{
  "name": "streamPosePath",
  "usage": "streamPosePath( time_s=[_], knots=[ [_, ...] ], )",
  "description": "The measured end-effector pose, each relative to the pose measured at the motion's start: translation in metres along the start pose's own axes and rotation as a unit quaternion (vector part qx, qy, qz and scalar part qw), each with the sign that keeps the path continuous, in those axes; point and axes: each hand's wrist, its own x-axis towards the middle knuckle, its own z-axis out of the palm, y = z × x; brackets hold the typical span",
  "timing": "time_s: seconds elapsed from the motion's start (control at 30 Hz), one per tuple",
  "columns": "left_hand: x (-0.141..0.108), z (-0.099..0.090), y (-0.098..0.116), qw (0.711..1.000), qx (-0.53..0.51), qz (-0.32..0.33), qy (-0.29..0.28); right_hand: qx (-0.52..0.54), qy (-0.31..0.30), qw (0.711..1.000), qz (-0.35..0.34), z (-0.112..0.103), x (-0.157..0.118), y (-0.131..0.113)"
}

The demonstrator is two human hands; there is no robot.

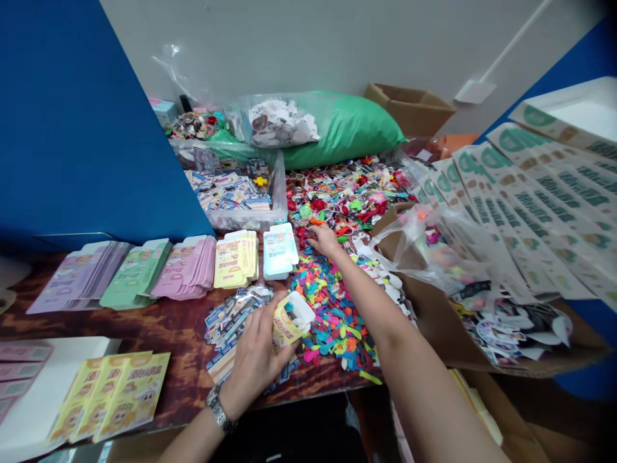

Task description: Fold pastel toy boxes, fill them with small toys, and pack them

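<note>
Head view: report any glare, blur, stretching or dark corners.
Head view: whitish glints on the crumpled clear plastic bag; head view: white printed packaging with green lettering looks soft and stretched toward the right edge; head view: the upper right corner falls dark.

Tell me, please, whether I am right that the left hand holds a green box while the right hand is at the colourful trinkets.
Not quite: the head view shows a yellow box in the left hand, not green; the right hand is indeed at the colourful trinkets.
</note>
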Motion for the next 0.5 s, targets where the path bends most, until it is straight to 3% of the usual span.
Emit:
streamPosePath(
  time_s=[0.23, 0.5],
  knots=[
    [0.0010, -0.0007, -0.0007, 1.000, -0.015, -0.004, -0.012, -0.014, -0.001, 1.000, -0.020, 0.0102, -0.0007, -0.0058],
    [-0.0006, -0.0011, -0.0026, 1.000, -0.009, -0.017, -0.006, 0.027, -0.009, 0.999, -0.036, 0.0027, 0.0058, -0.0029]
  ],
)
